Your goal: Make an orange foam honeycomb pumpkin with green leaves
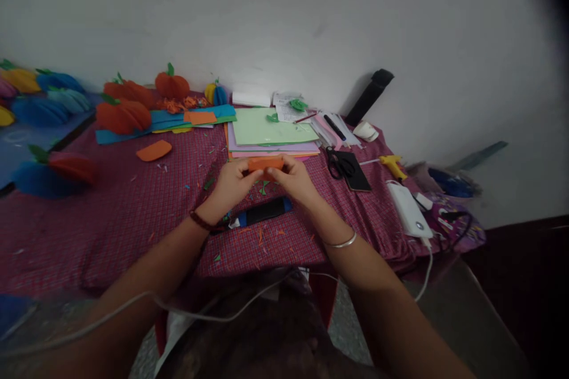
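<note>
Between my two hands is a small orange paper piece (265, 163), held level above the table. My left hand (235, 182) pinches its left end with the thumb in front. At the right end, my right hand (299, 177) grips it the same way, and the thumbs nearly meet. Fingers cover much of the paper, so whether it is one sheet or a stack I cannot tell. Below my hands lies a dark blue and black oblong object (265, 211). Just beyond them is a pile of coloured sheets with pale green paper (271, 127) on top.
Paper pumpkins, one of them orange (123, 116), stand at the left and back. An orange cut-out (153, 150) lies left. To the right are black scissors (335, 163), a black notebook (355, 172), a yellow glue gun (393, 166) and a white power bank (409, 210) with a cable.
</note>
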`<state>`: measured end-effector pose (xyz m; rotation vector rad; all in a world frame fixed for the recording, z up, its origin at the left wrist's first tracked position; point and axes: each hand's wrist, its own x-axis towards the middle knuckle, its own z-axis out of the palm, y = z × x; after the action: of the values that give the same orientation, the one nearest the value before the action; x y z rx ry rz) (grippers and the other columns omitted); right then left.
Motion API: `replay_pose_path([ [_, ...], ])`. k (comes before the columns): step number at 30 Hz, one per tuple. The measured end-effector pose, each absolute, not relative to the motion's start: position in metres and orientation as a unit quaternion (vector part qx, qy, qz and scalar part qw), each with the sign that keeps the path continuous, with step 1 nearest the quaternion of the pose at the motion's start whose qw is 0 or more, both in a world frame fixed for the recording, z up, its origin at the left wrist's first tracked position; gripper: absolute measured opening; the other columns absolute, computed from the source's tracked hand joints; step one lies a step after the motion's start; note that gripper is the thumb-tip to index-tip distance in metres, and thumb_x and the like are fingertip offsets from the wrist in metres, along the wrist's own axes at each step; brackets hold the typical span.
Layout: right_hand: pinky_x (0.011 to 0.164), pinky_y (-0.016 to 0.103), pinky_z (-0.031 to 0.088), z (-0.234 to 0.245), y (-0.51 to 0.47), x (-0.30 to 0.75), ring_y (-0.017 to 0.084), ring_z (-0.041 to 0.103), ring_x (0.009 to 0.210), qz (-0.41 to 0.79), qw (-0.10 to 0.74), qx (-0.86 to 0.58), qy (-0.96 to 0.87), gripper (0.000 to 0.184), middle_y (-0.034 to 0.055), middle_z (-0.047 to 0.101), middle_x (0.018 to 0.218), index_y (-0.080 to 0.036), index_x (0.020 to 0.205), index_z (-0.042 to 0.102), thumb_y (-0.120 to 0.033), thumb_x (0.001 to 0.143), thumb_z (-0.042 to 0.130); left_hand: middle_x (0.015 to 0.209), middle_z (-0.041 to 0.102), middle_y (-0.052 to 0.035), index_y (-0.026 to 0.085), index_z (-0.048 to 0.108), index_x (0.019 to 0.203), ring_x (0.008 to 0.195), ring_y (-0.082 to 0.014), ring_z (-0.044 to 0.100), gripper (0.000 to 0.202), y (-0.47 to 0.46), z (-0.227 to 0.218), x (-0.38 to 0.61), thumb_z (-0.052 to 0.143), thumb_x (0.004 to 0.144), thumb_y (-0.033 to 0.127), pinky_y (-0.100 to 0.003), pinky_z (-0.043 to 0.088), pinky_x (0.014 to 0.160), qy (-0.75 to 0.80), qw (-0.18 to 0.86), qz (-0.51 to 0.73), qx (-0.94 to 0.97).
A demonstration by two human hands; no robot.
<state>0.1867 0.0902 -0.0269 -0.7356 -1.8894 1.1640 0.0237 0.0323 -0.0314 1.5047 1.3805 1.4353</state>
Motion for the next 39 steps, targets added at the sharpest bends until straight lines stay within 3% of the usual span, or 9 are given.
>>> replay_pose_path([
  [5,0.069,0.027,0.040,-0.034,0.095,0.186,0.016,0.052,0.073,0.421,0.394,-0.306,-0.757,0.019,0.0010,0.060,0.080,-0.015,0.089,0.063,-0.030,0.077,0.061,0.091,0.073,-0.0075,0.016,0.074,0.091,0.088,-0.0244,0.065,0.017,0.032,-0.034,0.020,0.064,0.079,0.024,-0.038,0.049,0.085,0.562,0.217,0.490,0.630],
  [9,0.066,0.024,0.039,-0.041,0.096,0.182,0.015,0.051,0.072,0.410,0.375,-0.311,-0.771,0.016,-0.0005,0.060,0.078,-0.015,0.091,0.064,-0.023,0.078,0.057,0.119,0.066,-0.0129,0.016,0.058,0.128,0.106,-0.0251,0.062,0.046,0.033,-0.038,0.018,0.060,0.083,0.021,-0.039,0.048,0.093,0.568,0.158,0.478,0.652],
  [11,0.062,0.023,0.036,-0.045,0.096,0.180,0.014,0.047,0.066,0.406,0.362,-0.316,-0.777,0.011,-0.0022,0.056,0.071,-0.015,0.084,0.063,-0.019,0.077,0.056,0.127,0.062,-0.0130,0.018,0.052,0.136,0.114,-0.0254,0.058,0.052,0.033,-0.037,0.017,0.058,0.085,0.021,-0.041,0.044,0.100,0.560,0.139,0.466,0.671],
  [16,0.061,0.023,0.033,-0.051,0.100,0.177,0.013,0.045,0.065,0.399,0.341,-0.321,-0.788,0.004,-0.0040,0.053,0.068,-0.016,0.073,0.060,-0.013,0.072,0.059,0.122,0.067,-0.0113,0.020,0.067,0.122,0.116,-0.0268,0.056,0.035,0.031,-0.031,0.015,0.051,0.091,0.024,-0.044,0.039,0.105,0.540,0.138,0.414,0.720],
  [24,0.059,0.022,0.029,-0.050,0.109,0.180,0.010,0.043,0.059,0.435,0.333,-0.337,-0.766,0.009,-0.0058,0.051,0.061,-0.015,0.066,0.059,-0.009,0.067,0.066,0.112,0.073,-0.0083,0.023,0.073,0.108,0.111,-0.0275,0.060,0.027,0.032,-0.031,0.014,0.056,0.087,0.027,-0.044,0.041,0.104,0.567,0.202,0.435,0.670],
  [32,0.054,0.020,0.034,-0.038,0.102,0.176,0.010,0.043,0.060,0.494,0.369,-0.332,-0.714,0.006,-0.0054,0.047,0.066,-0.016,0.072,0.053,-0.017,0.077,0.058,0.096,0.075,-0.0049,0.024,0.069,0.099,0.081,-0.0204,0.069,0.032,0.032,-0.028,0.022,0.061,0.082,0.050,-0.034,0.053,0.076,0.559,0.346,0.535,0.530],
  [36,0.052,0.020,0.029,-0.033,0.096,0.177,0.009,0.038,0.057,0.506,0.347,-0.329,-0.718,0.017,-0.0065,0.042,0.060,-0.018,0.064,0.048,-0.019,0.073,0.061,0.081,0.071,-0.0020,0.022,0.069,0.087,0.067,-0.0171,0.064,0.031,0.027,-0.018,0.021,0.065,0.078,0.052,-0.029,0.049,0.065,0.554,0.403,0.508,0.522],
  [39,0.052,0.021,0.028,-0.031,0.089,0.179,0.010,0.037,0.057,0.525,0.297,-0.300,-0.739,0.016,-0.0069,0.041,0.057,-0.017,0.062,0.050,-0.019,0.069,0.064,0.059,0.058,0.0016,0.018,0.065,0.067,0.055,-0.0130,0.050,0.029,0.021,-0.010,0.018,0.073,0.072,0.045,-0.024,0.037,0.052,0.565,0.422,0.454,0.545],
])
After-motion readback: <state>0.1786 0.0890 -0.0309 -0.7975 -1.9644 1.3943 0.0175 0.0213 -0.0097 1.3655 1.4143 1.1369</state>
